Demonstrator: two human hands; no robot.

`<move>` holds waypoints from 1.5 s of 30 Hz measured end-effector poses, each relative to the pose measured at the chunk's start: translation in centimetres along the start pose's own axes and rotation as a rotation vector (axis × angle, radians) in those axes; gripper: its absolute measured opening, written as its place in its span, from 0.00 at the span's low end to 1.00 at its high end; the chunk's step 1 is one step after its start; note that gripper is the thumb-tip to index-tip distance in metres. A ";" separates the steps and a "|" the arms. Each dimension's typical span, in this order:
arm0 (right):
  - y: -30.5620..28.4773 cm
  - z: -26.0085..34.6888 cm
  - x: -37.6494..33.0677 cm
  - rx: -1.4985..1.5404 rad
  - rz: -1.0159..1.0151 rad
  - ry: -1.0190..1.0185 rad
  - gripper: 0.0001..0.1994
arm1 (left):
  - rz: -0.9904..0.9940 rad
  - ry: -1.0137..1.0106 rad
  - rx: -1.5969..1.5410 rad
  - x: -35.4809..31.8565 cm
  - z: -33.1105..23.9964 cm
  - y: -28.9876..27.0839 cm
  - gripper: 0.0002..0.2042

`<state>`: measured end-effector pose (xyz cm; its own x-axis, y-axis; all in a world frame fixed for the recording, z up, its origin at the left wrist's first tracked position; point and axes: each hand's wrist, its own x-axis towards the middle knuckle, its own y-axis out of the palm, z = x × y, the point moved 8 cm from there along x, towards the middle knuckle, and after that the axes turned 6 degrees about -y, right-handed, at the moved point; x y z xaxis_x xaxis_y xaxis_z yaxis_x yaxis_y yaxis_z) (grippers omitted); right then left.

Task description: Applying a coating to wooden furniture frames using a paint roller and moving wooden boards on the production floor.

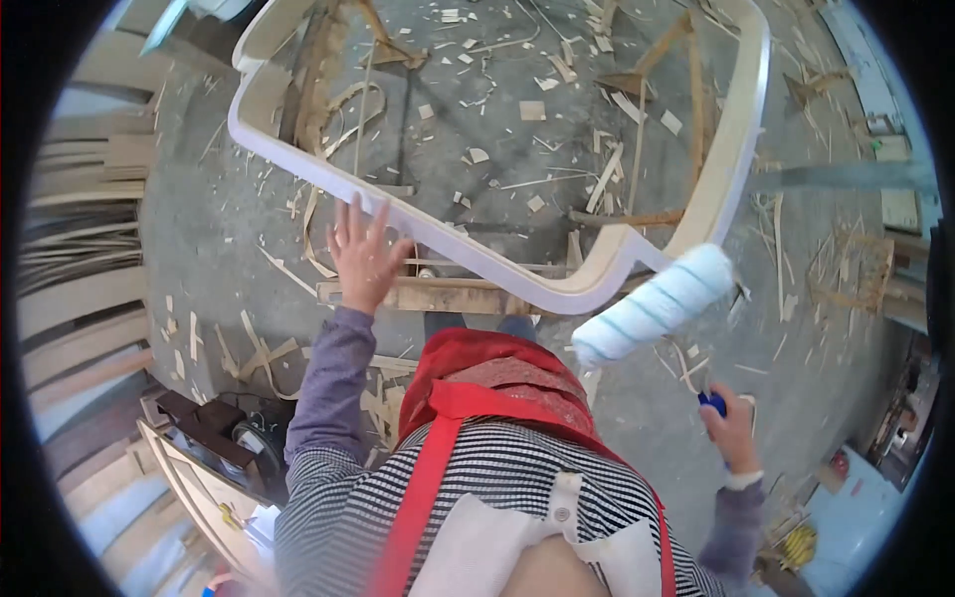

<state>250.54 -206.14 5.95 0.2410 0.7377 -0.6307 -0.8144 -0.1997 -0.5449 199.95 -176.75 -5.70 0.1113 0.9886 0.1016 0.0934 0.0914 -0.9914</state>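
A large curved wooden frame, pale inside with a whitish outer face, stretches across the far half of the view on wooden supports. My left hand lies against its near edge, fingers spread and stretched out. In my right hand is the blue handle of a paint roller. Its fluffy white sleeve with blue-green stripes is up at the near right corner of the frame; I cannot tell whether it touches the wood.
A wooden beam runs beneath the frame's near edge. Wood scraps and thin strips litter the grey floor. Stacked boards line the left side. At lower left stands a dark brown object; bananas lie at lower right.
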 end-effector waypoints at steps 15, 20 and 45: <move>13.1 -6.6 -5.2 1.065 -0.365 0.213 0.12 | 0.315 0.742 -0.357 -2.2 -24.2 -1.3 0.23; 14.9 -2.5 0.7 0.771 -0.484 0.118 0.05 | 0.401 0.803 -0.389 -2.2 -26.8 1.9 0.24; 20.7 3.2 -2.9 1.090 -0.499 0.316 0.14 | 0.608 1.044 -0.649 -3.0 -25.3 2.3 0.12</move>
<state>231.33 -210.38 -1.68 0.6445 0.3608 -0.6741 -0.5744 0.8104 -0.1155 224.86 -182.53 -6.24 0.9602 0.2774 -0.0311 0.1727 -0.6779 -0.7146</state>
